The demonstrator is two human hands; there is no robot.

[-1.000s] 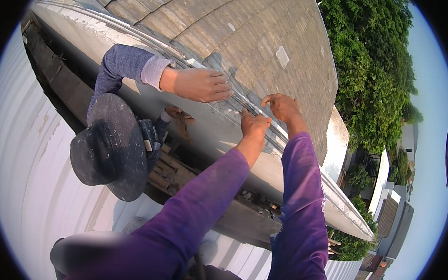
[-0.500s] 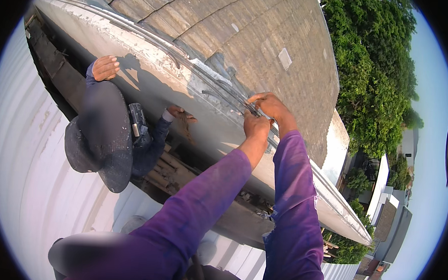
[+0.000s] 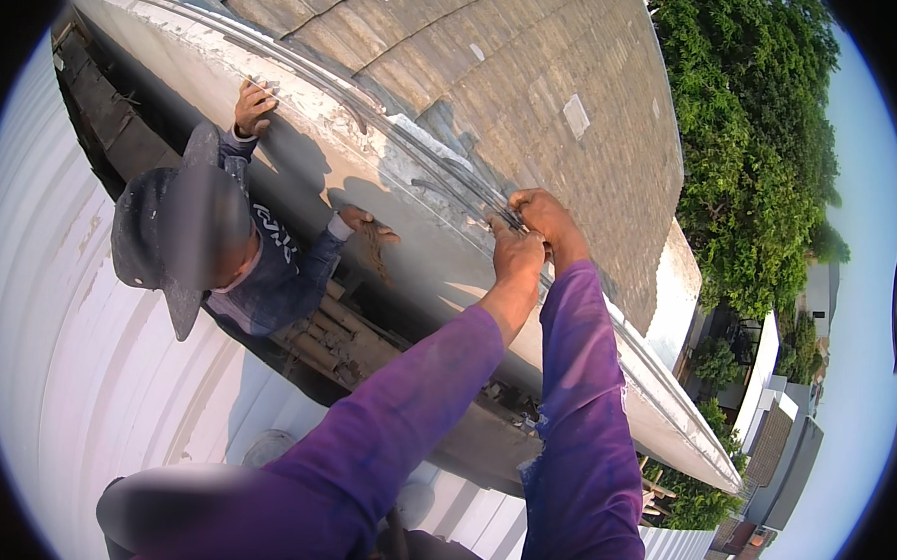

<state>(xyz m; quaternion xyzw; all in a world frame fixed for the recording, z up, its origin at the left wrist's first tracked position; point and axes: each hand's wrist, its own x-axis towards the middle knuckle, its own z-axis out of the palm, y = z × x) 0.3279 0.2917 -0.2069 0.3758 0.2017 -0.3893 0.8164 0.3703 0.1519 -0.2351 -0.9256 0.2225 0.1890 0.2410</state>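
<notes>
Long thin dark metal rods [image 3: 478, 194] run along the top edge of a concrete beam [image 3: 315, 119] beside a tiled roof. Over these rods both of my hands are bunched together. My left hand [image 3: 518, 255] is closed round the rods from the near side, thumb and fingers bent. Just beyond it, my right hand [image 3: 549, 220] curls down onto the same spot, fingers closed on the rods. The fingertips and whatever lies between them are partly hidden. A short bent rod end [image 3: 427, 188] sticks out to the left of my hands.
A co-worker in a dark hat [image 3: 151, 227] stands left below the beam, one hand [image 3: 254, 106] at its upper edge, the other [image 3: 366, 221] near a brown strand-like bundle [image 3: 377, 252]. White corrugated roofing [image 3: 56, 333] spreads below; roof tiles [image 3: 458, 70] slope beyond; trees [image 3: 755, 143] stand right.
The co-worker's upper hand has moved up and right to the beam's edge, and the hat has tipped back. My hands stay on the rods with only a slight shift.
</notes>
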